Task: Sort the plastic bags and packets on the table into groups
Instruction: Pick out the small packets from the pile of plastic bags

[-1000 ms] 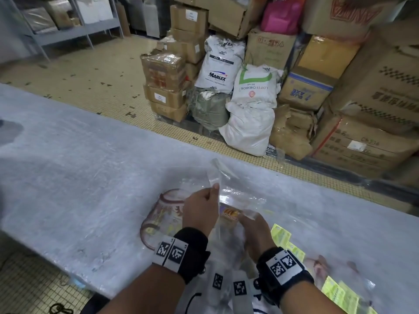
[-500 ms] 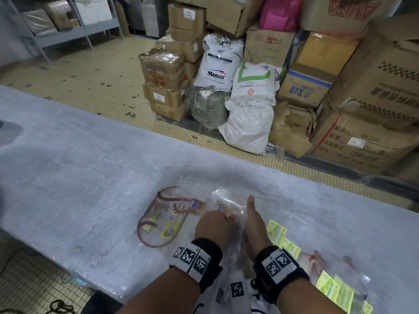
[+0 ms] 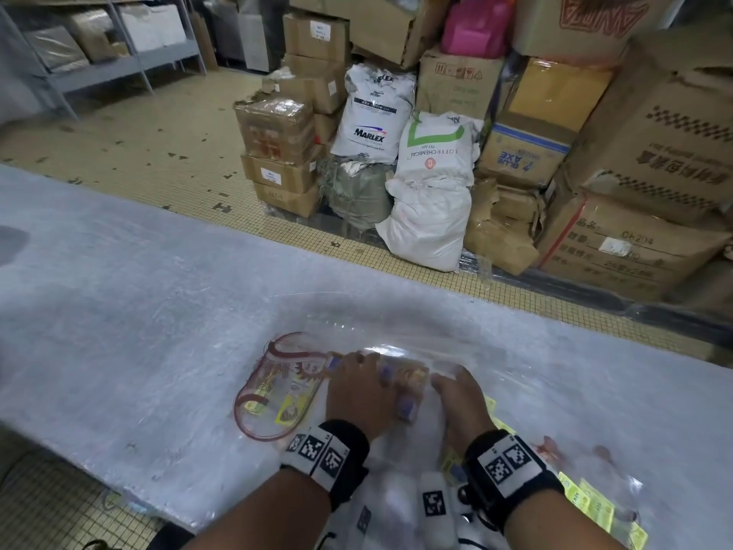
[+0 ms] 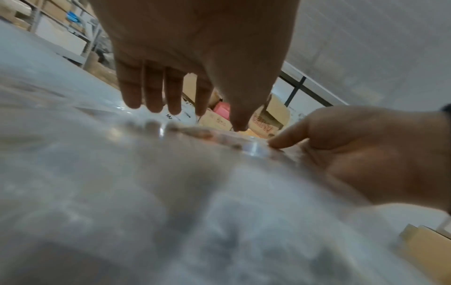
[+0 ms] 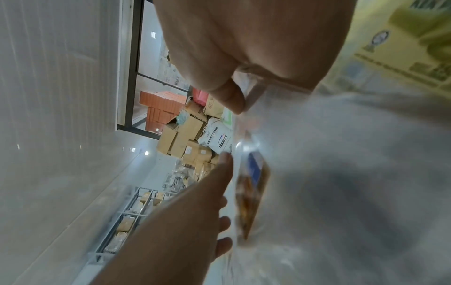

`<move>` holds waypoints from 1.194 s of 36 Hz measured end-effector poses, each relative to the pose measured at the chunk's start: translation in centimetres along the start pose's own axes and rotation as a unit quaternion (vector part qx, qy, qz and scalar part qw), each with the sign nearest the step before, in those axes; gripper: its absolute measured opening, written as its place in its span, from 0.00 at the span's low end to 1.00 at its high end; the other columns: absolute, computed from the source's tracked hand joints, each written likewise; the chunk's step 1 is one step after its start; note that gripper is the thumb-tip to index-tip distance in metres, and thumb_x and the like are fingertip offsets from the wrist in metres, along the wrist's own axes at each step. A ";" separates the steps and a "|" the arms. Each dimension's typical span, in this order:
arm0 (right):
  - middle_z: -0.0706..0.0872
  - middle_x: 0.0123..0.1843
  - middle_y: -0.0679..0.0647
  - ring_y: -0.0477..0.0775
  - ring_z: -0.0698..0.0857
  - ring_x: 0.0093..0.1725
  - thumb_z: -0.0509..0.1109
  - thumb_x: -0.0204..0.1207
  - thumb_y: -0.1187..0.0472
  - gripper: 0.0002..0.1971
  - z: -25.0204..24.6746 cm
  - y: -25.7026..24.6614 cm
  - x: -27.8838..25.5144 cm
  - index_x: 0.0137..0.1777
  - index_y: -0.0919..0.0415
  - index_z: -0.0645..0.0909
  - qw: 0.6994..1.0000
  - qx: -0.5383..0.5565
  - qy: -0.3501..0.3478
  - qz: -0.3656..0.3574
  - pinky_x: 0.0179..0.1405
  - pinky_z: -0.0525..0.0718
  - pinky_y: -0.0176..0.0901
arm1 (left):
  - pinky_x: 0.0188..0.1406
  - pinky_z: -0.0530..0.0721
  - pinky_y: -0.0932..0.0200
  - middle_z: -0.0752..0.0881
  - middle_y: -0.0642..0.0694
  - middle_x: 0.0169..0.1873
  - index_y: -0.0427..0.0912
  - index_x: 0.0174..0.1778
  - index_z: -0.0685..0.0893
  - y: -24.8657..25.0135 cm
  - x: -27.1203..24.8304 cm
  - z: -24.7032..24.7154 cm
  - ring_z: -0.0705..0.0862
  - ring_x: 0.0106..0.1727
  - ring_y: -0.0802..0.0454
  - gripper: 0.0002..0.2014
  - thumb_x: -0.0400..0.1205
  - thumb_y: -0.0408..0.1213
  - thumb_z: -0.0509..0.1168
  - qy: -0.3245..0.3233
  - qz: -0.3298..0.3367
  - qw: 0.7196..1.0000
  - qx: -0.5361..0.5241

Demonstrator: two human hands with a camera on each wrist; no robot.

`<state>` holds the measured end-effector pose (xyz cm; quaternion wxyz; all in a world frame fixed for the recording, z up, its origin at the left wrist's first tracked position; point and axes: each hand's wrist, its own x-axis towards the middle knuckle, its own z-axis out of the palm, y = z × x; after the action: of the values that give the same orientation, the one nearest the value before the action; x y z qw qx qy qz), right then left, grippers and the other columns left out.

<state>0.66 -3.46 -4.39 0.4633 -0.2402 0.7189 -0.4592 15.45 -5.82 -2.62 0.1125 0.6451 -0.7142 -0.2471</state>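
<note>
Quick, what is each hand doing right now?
Left hand: open, fingers straight, pressing on the clear plastic bag.
Right hand: open, resting flat on the same bag.

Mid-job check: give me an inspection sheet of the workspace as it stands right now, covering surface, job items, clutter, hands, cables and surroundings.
Surface: grey table under a clear plastic cover.
Job's things: clear bag with orange and blue print flat under both hands; red-trimmed printed bag to its left; yellow-labelled packets to the right.
Clutter: white plastic pile at the near edge, between the wrists.
Grippers: left hand flat, fingers straight, pressing the bag; right hand on the same bag, its fingers not plainly seen.
Cables: dark cord on the floor, barely visible.
Surroundings: stacked cardboard boxes, white sacks, metal shelving, tiled floor.
</note>
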 end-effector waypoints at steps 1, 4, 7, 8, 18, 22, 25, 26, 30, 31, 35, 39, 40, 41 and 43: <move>0.88 0.47 0.59 0.60 0.87 0.44 0.65 0.75 0.71 0.09 -0.2 -0.3 -0.2 0.48 0.59 0.83 1.000 0.020 -0.005 0.009 0.39 0.90 0.52 | 0.66 0.75 0.48 0.77 0.40 0.68 0.45 0.73 0.75 -0.2 0.4 -0.2 0.77 0.67 0.39 0.26 0.80 0.51 0.66 0.007 -0.012 1.000 -0.023; 0.85 0.42 0.61 0.60 0.85 0.38 0.65 0.75 0.70 0.06 -1.1 -0.7 -0.3 0.45 0.60 0.80 0.998 0.044 -0.028 0.024 0.28 0.83 0.45 | 0.71 0.71 0.50 0.72 0.38 0.76 0.41 0.81 0.66 -0.4 1.2 -1.1 0.72 0.75 0.39 0.33 0.84 0.54 0.64 -0.044 -0.066 0.992 -0.100; 0.80 0.38 0.63 0.60 0.80 0.36 0.68 0.64 0.64 0.02 -1.9 -0.2 0.2 0.36 0.59 0.77 0.999 0.043 -0.021 0.021 0.35 0.78 0.54 | 0.64 0.75 0.56 0.76 0.39 0.74 0.39 0.77 0.69 -0.4 1.7 -1.0 0.77 0.69 0.42 0.29 0.87 0.55 0.58 -0.112 -0.073 0.979 -0.152; 0.78 0.37 0.63 0.59 0.79 0.34 0.67 0.64 0.63 0.04 -2.2 -0.1 0.3 0.38 0.62 0.77 0.999 0.037 -0.027 0.025 0.33 0.77 0.53 | 0.66 0.75 0.55 0.75 0.38 0.74 0.38 0.77 0.70 -0.3 1.8 -0.9 0.77 0.70 0.42 0.29 0.87 0.55 0.58 -0.120 -0.072 0.976 -0.166; 0.88 0.49 0.70 0.58 0.88 0.38 0.64 0.79 0.71 0.08 -4.6 -0.3 -1.5 0.55 0.71 0.80 0.996 0.029 -0.059 0.059 0.31 0.82 0.41 | 0.55 0.75 0.64 0.69 0.43 0.79 0.51 0.85 0.61 1.3 1.0 0.5 0.75 0.61 0.54 0.28 0.88 0.44 0.60 -0.145 -0.034 0.951 -0.269; 0.89 0.54 0.66 0.62 0.91 0.45 0.68 0.79 0.73 0.13 -5.5 -0.5 -2.4 0.62 0.65 0.75 0.995 0.039 -0.048 0.072 0.28 0.86 0.43 | 0.50 0.85 0.61 0.79 0.49 0.61 0.54 0.83 0.63 1.2 1.1 0.2 0.81 0.49 0.57 0.29 0.85 0.32 0.60 -0.170 -0.028 0.940 -0.294; 0.86 0.52 0.61 0.58 0.87 0.46 0.68 0.80 0.71 0.14 -5.7 -0.7 -2.7 0.62 0.62 0.73 0.997 -0.008 -0.028 0.074 0.30 0.82 0.41 | 0.36 0.85 0.66 0.75 0.55 0.51 0.55 0.82 0.64 1.7 0.9 0.0 0.82 0.42 0.55 0.32 0.83 0.27 0.59 -0.168 -0.025 0.943 -0.287; 0.85 0.52 0.59 0.54 0.85 0.45 0.68 0.80 0.69 0.14 -5.9 -0.7 -2.8 0.63 0.61 0.73 0.997 -0.028 -0.023 0.067 0.31 0.78 0.38 | 0.33 0.84 0.67 0.73 0.55 0.50 0.55 0.83 0.64 2.0 0.8 0.0 0.82 0.41 0.55 0.33 0.82 0.27 0.59 -0.169 -0.022 0.945 -0.279; 0.84 0.53 0.58 0.52 0.82 0.46 0.71 0.78 0.66 0.14 -6.3 -0.8 -3.3 0.59 0.61 0.72 0.994 -0.038 -0.024 0.099 0.34 0.74 0.37 | 0.24 0.77 0.75 0.78 0.48 0.56 0.54 0.84 0.62 2.6 0.4 0.7 0.80 0.38 0.59 0.34 0.82 0.25 0.59 -0.185 -0.023 0.947 -0.263; 0.84 0.56 0.61 0.55 0.84 0.49 0.76 0.72 0.64 0.19 -6.4 -0.3 -3.0 0.59 0.61 0.72 0.992 -0.025 -0.024 0.119 0.41 0.80 0.42 | 0.22 0.74 0.77 0.78 0.48 0.55 0.52 0.84 0.62 2.6 0.5 0.9 0.78 0.38 0.62 0.34 0.82 0.24 0.59 -0.188 -0.026 0.948 -0.255; 0.87 0.56 0.66 0.67 0.86 0.57 0.75 0.67 0.66 0.20 -7.3 1.1 -1.8 0.60 0.63 0.78 0.989 -0.018 -0.032 0.141 0.67 0.80 0.64 | 0.26 0.76 0.73 0.78 0.47 0.52 0.43 0.82 0.64 2.5 0.5 1.5 0.76 0.37 0.63 0.32 0.80 0.25 0.61 -0.222 -0.021 0.958 -0.179; 0.90 0.56 0.60 0.65 0.89 0.56 0.74 0.65 0.69 0.27 -8.3 3.0 0.0 0.65 0.56 0.77 0.988 -0.029 -0.056 0.143 0.67 0.80 0.68 | 0.51 0.81 0.63 0.80 0.45 0.64 0.42 0.79 0.69 2.1 0.2 1.7 0.81 0.55 0.52 0.27 0.82 0.36 0.64 -0.167 -0.059 0.974 -0.141; 0.90 0.57 0.56 0.63 0.88 0.57 0.77 0.61 0.66 0.32 -8.9 4.7 1.6 0.67 0.49 0.76 0.988 -0.027 -0.057 0.139 0.70 0.76 0.69 | 0.60 0.81 0.56 0.80 0.43 0.68 0.42 0.78 0.71 1.8 0.2 1.5 0.82 0.61 0.46 0.25 0.83 0.38 0.64 -0.132 -0.066 0.982 -0.122; 0.91 0.56 0.54 0.62 0.88 0.58 0.78 0.59 0.65 0.34 -9.4 6.3 3.0 0.67 0.43 0.76 0.989 -0.023 -0.063 0.131 0.71 0.73 0.69 | 0.65 0.80 0.52 0.80 0.41 0.69 0.43 0.76 0.73 1.2 0.4 1.6 0.81 0.66 0.43 0.24 0.83 0.40 0.64 -0.092 -0.071 0.989 -0.095; 0.91 0.57 0.52 0.61 0.88 0.59 0.80 0.60 0.62 0.35 -9.3 5.4 2.2 0.66 0.38 0.76 0.989 -0.019 -0.088 0.118 0.60 0.76 0.63 | 0.67 0.77 0.50 0.78 0.40 0.71 0.43 0.75 0.74 -0.2 0.9 1.5 0.78 0.69 0.41 0.24 0.82 0.44 0.64 -0.032 -0.081 0.996 -0.021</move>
<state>-8.19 1.40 -8.74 0.5712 -0.2017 0.7073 -0.3642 14.78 -6.45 -4.10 0.0830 0.6898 -0.6577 -0.2909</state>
